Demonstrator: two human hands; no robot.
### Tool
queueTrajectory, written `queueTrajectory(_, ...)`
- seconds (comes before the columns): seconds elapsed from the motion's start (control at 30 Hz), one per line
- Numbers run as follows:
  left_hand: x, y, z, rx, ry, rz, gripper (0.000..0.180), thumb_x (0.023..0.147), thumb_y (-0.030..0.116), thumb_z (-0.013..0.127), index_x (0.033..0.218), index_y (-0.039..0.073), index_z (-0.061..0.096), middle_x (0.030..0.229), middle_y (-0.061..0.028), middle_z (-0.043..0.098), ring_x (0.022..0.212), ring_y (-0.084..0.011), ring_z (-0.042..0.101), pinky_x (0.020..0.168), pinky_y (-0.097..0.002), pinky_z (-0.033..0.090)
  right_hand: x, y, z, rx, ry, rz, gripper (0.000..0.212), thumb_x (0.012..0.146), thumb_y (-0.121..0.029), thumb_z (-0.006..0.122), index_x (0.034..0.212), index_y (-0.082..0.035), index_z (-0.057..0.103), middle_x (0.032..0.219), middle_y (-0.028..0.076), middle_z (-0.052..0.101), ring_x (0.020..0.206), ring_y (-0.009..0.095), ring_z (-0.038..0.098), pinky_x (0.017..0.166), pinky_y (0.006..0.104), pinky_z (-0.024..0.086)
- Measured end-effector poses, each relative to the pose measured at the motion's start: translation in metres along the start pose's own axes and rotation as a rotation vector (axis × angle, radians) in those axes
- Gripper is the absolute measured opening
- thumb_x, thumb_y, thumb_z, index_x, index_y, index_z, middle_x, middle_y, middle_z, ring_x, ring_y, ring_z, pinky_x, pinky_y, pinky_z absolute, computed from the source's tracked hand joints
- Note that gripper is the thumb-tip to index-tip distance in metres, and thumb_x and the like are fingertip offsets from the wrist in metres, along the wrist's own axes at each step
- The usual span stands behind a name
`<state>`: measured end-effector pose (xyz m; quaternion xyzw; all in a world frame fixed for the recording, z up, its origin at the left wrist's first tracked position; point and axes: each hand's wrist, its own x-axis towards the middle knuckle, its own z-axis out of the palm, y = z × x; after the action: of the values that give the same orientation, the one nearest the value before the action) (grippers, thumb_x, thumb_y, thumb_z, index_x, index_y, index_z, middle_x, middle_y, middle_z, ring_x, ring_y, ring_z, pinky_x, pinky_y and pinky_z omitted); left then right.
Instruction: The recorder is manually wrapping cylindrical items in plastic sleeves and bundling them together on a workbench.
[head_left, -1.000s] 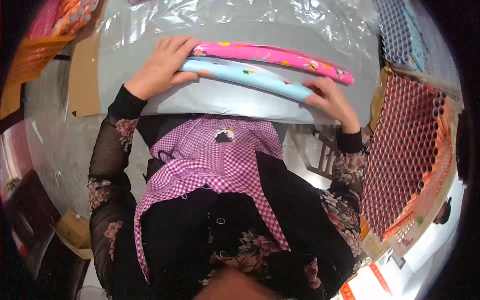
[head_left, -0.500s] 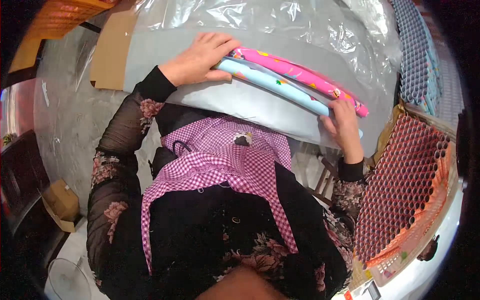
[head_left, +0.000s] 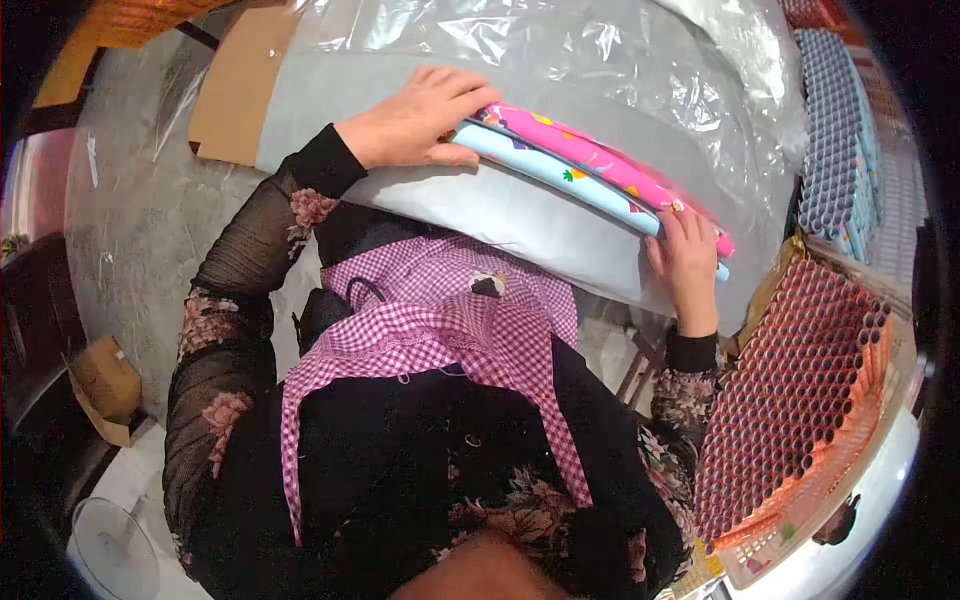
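A pink patterned roll (head_left: 590, 152) and a light blue patterned roll (head_left: 548, 168) lie side by side, slanting down to the right, with only a narrow dark gap between them. They look like rolled printed sheets. Around their left ends my left hand (head_left: 422, 122) is closed, thumb on the near side by the blue roll and fingers over the far side. My right hand (head_left: 688, 265) grips both near their right ends, fingertips against the pink roll and thumb beside the blue one. Both rolls rest over a grey covered work surface (head_left: 430, 195).
Crinkled clear plastic sheeting (head_left: 590, 45) covers the far part of the surface. Brown cardboard (head_left: 235, 90) sticks out at the left. At the right stand a basket of stacked orange-red rolls (head_left: 790, 400) and a stack of blue rolls (head_left: 835, 140). A small carton (head_left: 105, 385) sits lower left.
The pink and blue rolls have come closer together, narrowing the gap between them. My right fingers now reach over toward the pink roll. The whole view has shifted slightly.
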<state>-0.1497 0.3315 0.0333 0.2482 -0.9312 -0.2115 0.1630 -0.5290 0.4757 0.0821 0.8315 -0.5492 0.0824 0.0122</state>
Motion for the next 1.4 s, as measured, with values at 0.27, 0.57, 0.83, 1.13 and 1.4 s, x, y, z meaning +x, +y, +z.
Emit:
queueTrajectory(0.27, 0.0, 0.001, 0.0, 0.066, 0.06, 0.02, 0.066, 0.078, 0.036, 0.075, 0.132, 0.008, 0.047, 0.129, -0.0115, 0.051, 0.122, -0.0318, 0.046, 0.105, -0.043, 0.033, -0.004, 0.003, 0.008, 0.004, 0.017, 0.086, 0.046, 0.071, -0.007, 0.076, 0.113, -0.004, 0.058, 0.106, 0.014, 0.06, 0.102, 0.036, 0.056, 0.089, 0.0453, 0.045)
queueTrajectory(0.57, 0.001, 0.007, -0.005, 0.114, 0.02, -0.011, 0.067, 0.079, 0.036, 0.074, 0.133, 0.009, 0.046, 0.13, -0.0124, 0.05, 0.123, -0.0329, 0.045, 0.107, -0.0454, 0.032, 0.077, -0.068, 0.005, 0.07, 0.073, -0.023, 0.089, 0.061, -0.02, 0.084, 0.139, -0.003, 0.044, 0.136, 0.019, 0.05, 0.123, 0.04, 0.048, 0.101, 0.0474, 0.04)
queueTrajectory(0.83, -0.009, 0.001, -0.001, 0.086, 0.095, -0.049, 0.062, 0.084, 0.03, 0.071, 0.137, 0.009, 0.046, 0.131, -0.0127, 0.053, 0.125, -0.0292, 0.049, 0.109, -0.0413, 0.033, 0.106, -0.068, 0.044, 0.287, -0.028, -0.189, 0.083, 0.068, -0.025, 0.082, 0.137, 0.001, 0.042, 0.123, 0.021, 0.055, 0.11, 0.039, 0.053, 0.093, 0.0441, 0.045)
queueTrajectory(1.13, -0.039, -0.012, -0.001, -1.07, 0.633, -0.404, 0.075, 0.103, 0.056, 0.023, 0.155, 0.003, 0.014, 0.155, -0.0167, 0.03, 0.143, -0.0281, 0.033, 0.12, -0.0382, 0.02, 0.109, -0.07, 0.044, 0.293, -0.025, -0.176, 0.075, 0.071, -0.021, 0.079, 0.134, 0.0, 0.044, 0.123, 0.019, 0.054, 0.108, 0.038, 0.052, 0.093, 0.0445, 0.044)
queueTrajectory(1.4, -0.01, 0.019, 0.027, -1.061, 0.588, -0.354, 0.077, 0.102, 0.057, 0.018, 0.154, 0.0, 0.01, 0.157, -0.0198, 0.024, 0.145, -0.0317, 0.026, 0.12, -0.0408, 0.02, 0.111, -0.068, 0.044, 0.293, -0.04, -0.159, 0.077, 0.069, -0.021, 0.081, 0.133, 0.001, 0.045, 0.125, 0.02, 0.054, 0.112, 0.039, 0.052, 0.096, 0.045, 0.044)
